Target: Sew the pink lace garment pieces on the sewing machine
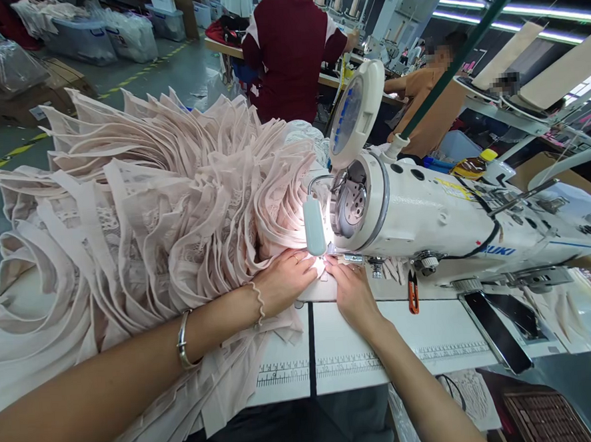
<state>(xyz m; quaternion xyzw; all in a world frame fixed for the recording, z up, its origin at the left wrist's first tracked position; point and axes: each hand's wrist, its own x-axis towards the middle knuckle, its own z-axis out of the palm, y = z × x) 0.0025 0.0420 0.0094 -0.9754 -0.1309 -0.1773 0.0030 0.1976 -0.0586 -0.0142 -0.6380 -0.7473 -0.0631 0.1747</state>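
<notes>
A white sewing machine [415,207] stands in front of me, its lamp lighting the needle area. My left hand [284,280] is closed on the edge of a pale pink fabric piece [319,265], just left of the needle. From the other side my right hand [352,291] grips the same piece, fingertips close to the presser foot. The small part between my fingertips is overexposed and partly hidden. A large bundle of pale pink lace-trimmed fabric pieces [175,221] lies left of the machine, against my left hand and forearm.
Orange thread snips [413,292] lie right of my right hand. A phone [497,332] rests farther right on the table, near fabric scraps [556,312]. A ruler strip [344,365] runs along the front edge. Beyond the machine, a person in maroon [290,54] sits facing away.
</notes>
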